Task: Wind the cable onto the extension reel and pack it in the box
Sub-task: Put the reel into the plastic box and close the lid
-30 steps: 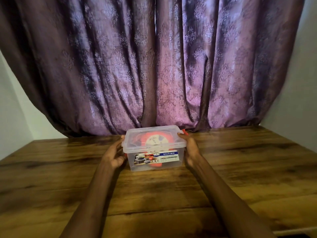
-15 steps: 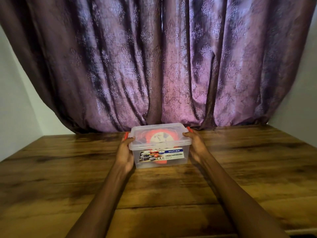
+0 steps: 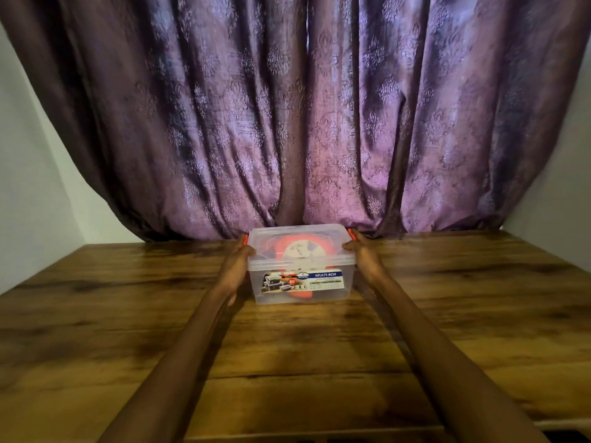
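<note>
A clear plastic box (image 3: 347, 281) with a lid and a "MULTI-BOX" label stands on the wooden table near its far edge. Through the lid and wall I see the orange extension reel (image 3: 295, 247) lying inside; the cable itself is too blurred to make out. My left hand (image 3: 237, 269) presses against the box's left side, fingers up at the orange clip (image 3: 245, 240). My right hand (image 3: 364, 255) holds the right side, fingertips by the other orange clip (image 3: 350, 234).
The wooden table (image 3: 128, 330) spreads wide on all sides of the box. A purple patterned curtain (image 3: 303, 123) hangs right behind the box. White walls close in at the left and right.
The box has slid farther away from me toward the curtain, with both hands staying on its sides. My left hand shifted up to the left clip.
</note>
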